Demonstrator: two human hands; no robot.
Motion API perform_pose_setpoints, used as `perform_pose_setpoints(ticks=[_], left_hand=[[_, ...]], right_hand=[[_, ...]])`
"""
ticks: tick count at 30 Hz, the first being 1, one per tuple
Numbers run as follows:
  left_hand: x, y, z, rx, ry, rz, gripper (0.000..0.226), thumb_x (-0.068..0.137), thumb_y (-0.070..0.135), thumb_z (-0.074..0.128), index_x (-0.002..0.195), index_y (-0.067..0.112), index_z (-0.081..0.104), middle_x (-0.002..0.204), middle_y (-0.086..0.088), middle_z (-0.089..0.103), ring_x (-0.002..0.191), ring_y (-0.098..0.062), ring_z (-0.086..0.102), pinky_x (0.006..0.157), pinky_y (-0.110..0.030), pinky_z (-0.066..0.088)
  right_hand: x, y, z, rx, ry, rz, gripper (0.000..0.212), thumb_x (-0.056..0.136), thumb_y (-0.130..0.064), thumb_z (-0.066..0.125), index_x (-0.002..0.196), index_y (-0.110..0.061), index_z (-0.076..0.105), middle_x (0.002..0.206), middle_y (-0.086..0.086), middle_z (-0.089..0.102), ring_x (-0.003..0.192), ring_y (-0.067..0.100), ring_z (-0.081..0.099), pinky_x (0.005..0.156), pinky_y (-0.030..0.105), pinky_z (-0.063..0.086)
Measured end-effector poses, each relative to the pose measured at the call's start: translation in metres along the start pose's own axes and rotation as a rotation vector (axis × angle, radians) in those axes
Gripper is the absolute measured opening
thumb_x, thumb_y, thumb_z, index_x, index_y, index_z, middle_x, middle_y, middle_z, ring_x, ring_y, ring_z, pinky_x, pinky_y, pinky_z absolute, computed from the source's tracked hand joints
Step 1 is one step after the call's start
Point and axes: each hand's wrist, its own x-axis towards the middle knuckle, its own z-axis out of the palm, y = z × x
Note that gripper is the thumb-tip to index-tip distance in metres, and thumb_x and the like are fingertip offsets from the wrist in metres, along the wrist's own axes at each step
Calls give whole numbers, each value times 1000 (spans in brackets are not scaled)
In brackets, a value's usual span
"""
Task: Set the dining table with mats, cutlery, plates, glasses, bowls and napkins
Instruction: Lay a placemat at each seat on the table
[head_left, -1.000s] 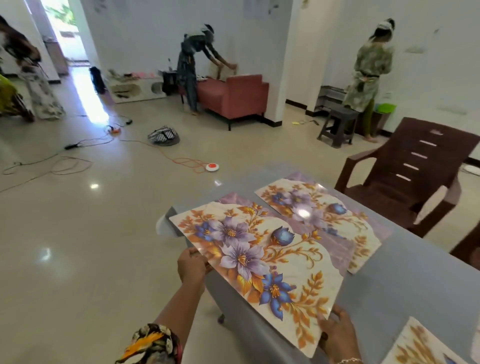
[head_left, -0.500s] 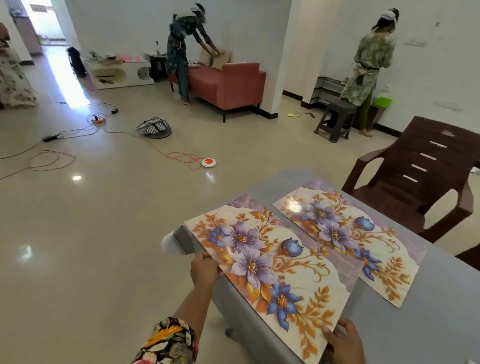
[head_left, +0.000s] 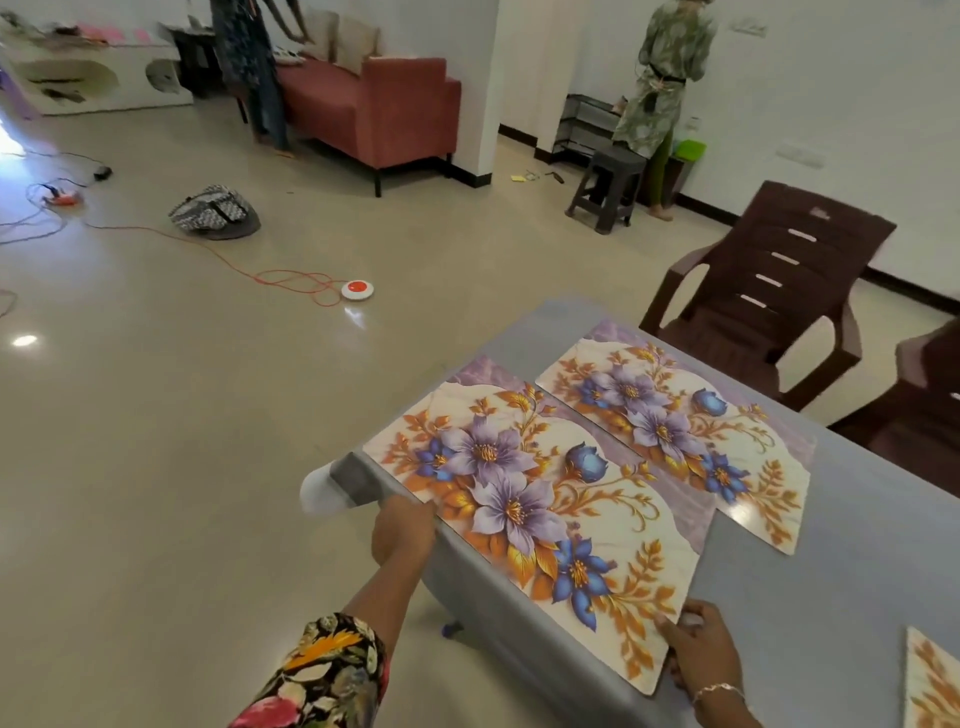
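Note:
A floral place mat (head_left: 540, 499) with purple and blue flowers lies at the near edge of the grey-clothed table (head_left: 857, 571). My left hand (head_left: 402, 527) pinches its left edge, and my right hand (head_left: 698, 649) grips its near right corner. A second matching mat (head_left: 680, 431) lies flat just beyond it, side by side. The corner of a third mat (head_left: 932, 680) shows at the lower right.
Two brown plastic chairs (head_left: 769, 291) stand at the table's far side. On the floor to the left lie orange cables, a round red-and-white switch (head_left: 357, 289) and a bag (head_left: 214, 213). Two people stand by a red sofa (head_left: 374, 104) and a stool (head_left: 605, 187).
The held mat came down from a lifted, overlapping position and now lies flat beside the second mat. Both hands stayed on its edges.

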Motion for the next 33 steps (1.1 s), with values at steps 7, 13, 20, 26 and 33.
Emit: perform_pose_setpoints(ticks=[7, 13, 20, 26, 33], left_hand=[[-59, 16, 23, 136, -51, 344, 34, 94, 27, 52, 65, 11, 46, 65, -8, 51, 65, -23, 48, 55, -29, 30], [-119, 25, 86, 218, -325, 660, 34, 93, 25, 52, 61, 18, 42, 58, 3, 49, 60, -20, 53, 54, -29, 37], [-237, 6, 185, 365, -648, 959, 14, 89, 16, 57, 78, 23, 52, 69, -4, 65, 68, -23, 62, 59, -33, 41], [-403, -40, 266, 462, -993, 1099, 16, 87, 12, 59, 81, 25, 51, 69, -6, 64, 63, -19, 58, 59, -30, 39], [-562, -92, 343, 580, -1260, 1218, 21, 83, 8, 55, 78, 28, 51, 72, -13, 66, 70, -28, 62, 65, -34, 46]], right_hand=[[-25, 17, -11, 12, 53, 6, 25, 88, -24, 62, 108, -16, 50, 83, 16, 60, 62, 25, 54, 52, 28, 45], [-55, 70, -64, -93, 111, -119, 21, 87, -17, 62, 103, -19, 49, 63, 3, 52, 57, 18, 51, 57, 28, 42], [-90, 180, -157, -165, 254, -94, 27, 89, -20, 58, 95, -40, 41, 59, -2, 49, 56, 9, 51, 57, 26, 41], [-139, 317, -261, -190, 477, 34, 27, 84, -21, 62, 109, -25, 57, 68, -14, 48, 58, 2, 44, 56, 15, 31], [-204, 431, -362, -134, 614, 247, 25, 85, -25, 59, 106, -36, 51, 68, -19, 48, 84, -17, 46, 61, 5, 32]])
